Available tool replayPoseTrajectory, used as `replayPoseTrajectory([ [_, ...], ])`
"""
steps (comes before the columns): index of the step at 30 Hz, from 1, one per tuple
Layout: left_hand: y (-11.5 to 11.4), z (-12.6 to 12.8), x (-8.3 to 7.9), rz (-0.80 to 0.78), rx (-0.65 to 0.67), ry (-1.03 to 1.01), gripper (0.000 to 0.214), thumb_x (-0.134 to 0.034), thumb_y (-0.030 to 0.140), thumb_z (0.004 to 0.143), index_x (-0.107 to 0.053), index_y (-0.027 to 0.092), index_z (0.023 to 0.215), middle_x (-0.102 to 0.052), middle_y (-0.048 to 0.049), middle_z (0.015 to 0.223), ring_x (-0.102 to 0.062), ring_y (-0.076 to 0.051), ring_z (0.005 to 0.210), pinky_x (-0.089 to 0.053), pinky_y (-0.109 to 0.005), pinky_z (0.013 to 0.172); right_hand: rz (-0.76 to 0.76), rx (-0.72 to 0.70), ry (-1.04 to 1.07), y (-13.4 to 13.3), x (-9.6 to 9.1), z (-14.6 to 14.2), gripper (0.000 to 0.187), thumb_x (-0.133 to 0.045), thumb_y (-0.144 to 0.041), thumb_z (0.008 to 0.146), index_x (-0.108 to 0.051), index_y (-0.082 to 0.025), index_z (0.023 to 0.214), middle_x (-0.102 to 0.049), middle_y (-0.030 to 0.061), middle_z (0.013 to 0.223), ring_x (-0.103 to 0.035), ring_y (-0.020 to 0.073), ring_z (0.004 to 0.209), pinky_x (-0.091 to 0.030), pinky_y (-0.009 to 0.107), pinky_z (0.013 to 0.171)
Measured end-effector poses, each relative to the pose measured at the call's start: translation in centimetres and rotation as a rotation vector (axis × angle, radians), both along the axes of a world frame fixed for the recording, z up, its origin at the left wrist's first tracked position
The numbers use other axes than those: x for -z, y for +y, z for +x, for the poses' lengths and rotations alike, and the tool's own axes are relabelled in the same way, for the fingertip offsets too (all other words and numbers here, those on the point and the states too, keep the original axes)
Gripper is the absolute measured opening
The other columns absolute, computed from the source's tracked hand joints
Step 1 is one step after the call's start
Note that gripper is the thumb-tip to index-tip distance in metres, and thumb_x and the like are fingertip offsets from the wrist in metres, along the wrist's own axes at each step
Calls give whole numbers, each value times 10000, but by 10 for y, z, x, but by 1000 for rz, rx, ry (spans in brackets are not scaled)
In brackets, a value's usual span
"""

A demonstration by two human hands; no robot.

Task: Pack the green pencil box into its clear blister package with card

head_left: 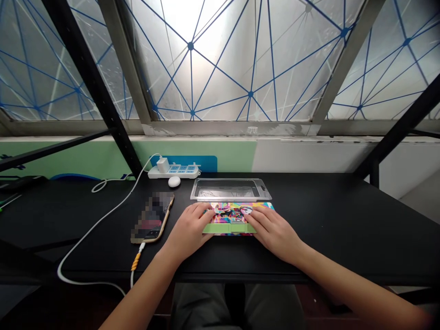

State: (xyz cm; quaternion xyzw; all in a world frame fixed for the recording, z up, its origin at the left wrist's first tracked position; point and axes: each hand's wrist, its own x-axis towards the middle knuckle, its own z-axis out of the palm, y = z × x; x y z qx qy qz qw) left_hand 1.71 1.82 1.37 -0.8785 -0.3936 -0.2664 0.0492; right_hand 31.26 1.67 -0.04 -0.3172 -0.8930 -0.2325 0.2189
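A flat colourful printed card point(231, 214) with a green folded strip point(228, 228) along its near edge lies on the black table point(330, 220). My left hand point(190, 230) rests on the card's left end, fingers stretched flat. My right hand point(273, 229) lies on its right end, fingers also flat and pressing down. Just behind the card sits a clear plastic tray point(229, 189).
A phone point(153, 217) on a white charging cable point(92, 229) lies left of my hands. A white power strip point(173, 170) and a small white earbud case point(174, 181) sit at the back. Black frame struts point(92, 87) rise at the left and right.
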Motion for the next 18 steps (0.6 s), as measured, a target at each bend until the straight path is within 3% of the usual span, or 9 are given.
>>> replayPoseTrajectory([
  [4, 9, 2, 14, -174, 16, -112, 491, -667, 387, 897, -509, 235, 1337, -522, -104, 1428, -454, -289, 1346, -407, -459, 1125, -125, 15, 38, 9, 6, -5, 360, -507, -240, 977, -570, -161, 1323, -616, 154, 1351, -560, 318, 1248, -474, 496, 1034],
  [7, 26, 5, 17, -239, 11, -175, 441, -579, 378, 953, -494, 253, 1367, -451, -100, 1501, -368, -292, 1424, -376, -485, 1152, -241, 22, 80, 30, 1, -5, 476, -539, -399, 968, -525, -166, 1382, -564, 157, 1423, -534, 327, 1278, -459, 521, 1051],
  [13, 59, 5, 16, -289, 29, -241, 510, -747, 418, 823, -572, 233, 1264, -519, -116, 1403, -427, -309, 1352, -370, -493, 1143, -320, 11, 86, 73, -4, 0, 512, -542, -476, 957, -540, -204, 1391, -591, 155, 1376, -554, 323, 1245, -475, 516, 1015],
  [18, 79, 5, 17, -328, 42, -273, 500, -736, 424, 823, -572, 232, 1255, -512, -115, 1417, -416, -304, 1364, -372, -476, 1138, -384, 50, 132, 91, 0, 12, 558, -550, -498, 949, -512, -209, 1425, -516, 151, 1482, -479, 336, 1355, -427, 533, 1079],
])
